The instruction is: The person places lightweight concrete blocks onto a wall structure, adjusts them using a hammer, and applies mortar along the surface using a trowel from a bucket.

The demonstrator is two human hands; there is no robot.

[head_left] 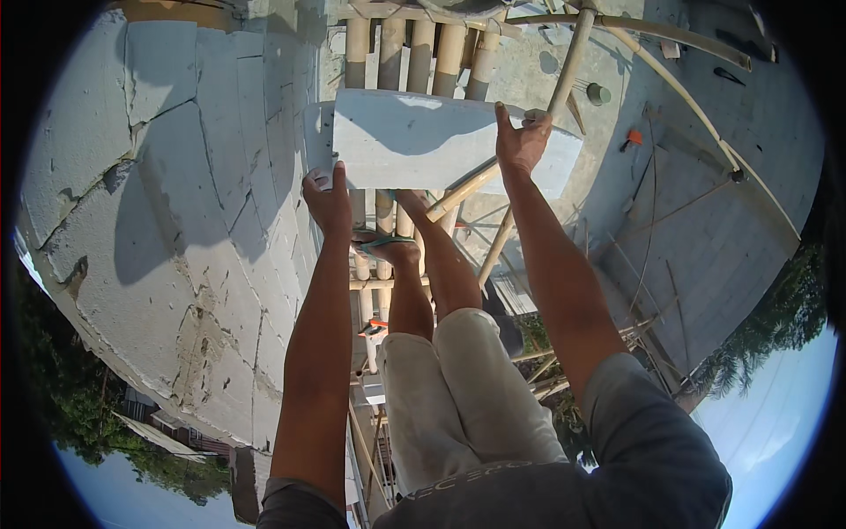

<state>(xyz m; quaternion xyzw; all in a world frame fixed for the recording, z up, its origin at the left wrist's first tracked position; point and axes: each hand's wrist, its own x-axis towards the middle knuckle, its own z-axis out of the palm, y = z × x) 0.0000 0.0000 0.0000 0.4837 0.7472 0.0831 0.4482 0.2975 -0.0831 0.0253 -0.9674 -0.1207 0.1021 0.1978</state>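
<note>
A long pale grey-white block lies across my view above a bamboo platform, held in both hands. My left hand grips its lower left end, thumb up along the front edge. My right hand grips the right part, fingers over the far edge beside an upright bamboo pole. Another pale surface shows just behind the block's left end, partly hidden. My sandalled feet stand on the bamboo poles below, between my arms.
A cracked pale block wall fills the left. Bamboo poles cross the right over a concrete floor far below, with a green cylinder and a small orange object. An orange-handled tool lies beside my legs.
</note>
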